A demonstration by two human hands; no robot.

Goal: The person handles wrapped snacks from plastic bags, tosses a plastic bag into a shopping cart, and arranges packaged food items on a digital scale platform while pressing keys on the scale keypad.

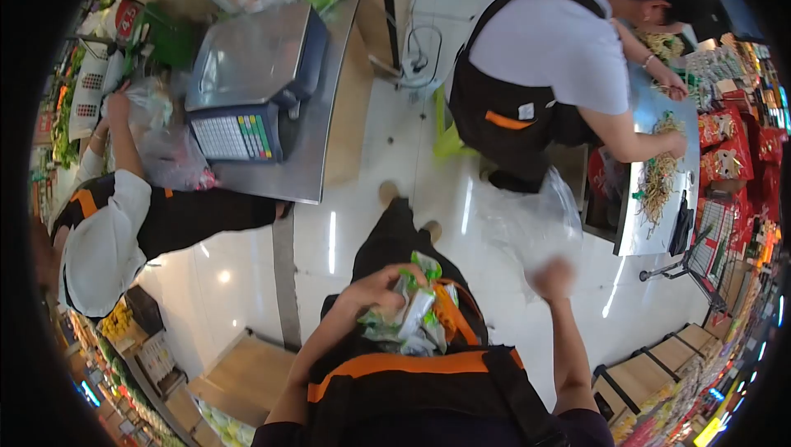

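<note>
At the front of my apron, my left hand (386, 289) is closed on a bunch of green-and-white plastic packaging (418, 307), held close to my body. What the packaging contains, I cannot make out. An orange strap or cloth (451, 315) lies just right of the bunch. Out to the right, my right hand (554, 278) is blurred by motion and grips the lower end of a clear plastic bag (531, 220). The bag billows upward from the hand, thin and see-through, over the tiled floor.
A weighing scale (247, 60) stands on a metal counter (309, 175). One person (103, 237) handles plastic bags (169, 146) there. Another person (548, 51) leans over a metal table (638, 233) with bundled produce (659, 171). A shopping cart (700, 262) and red packages (725, 146) are at right.
</note>
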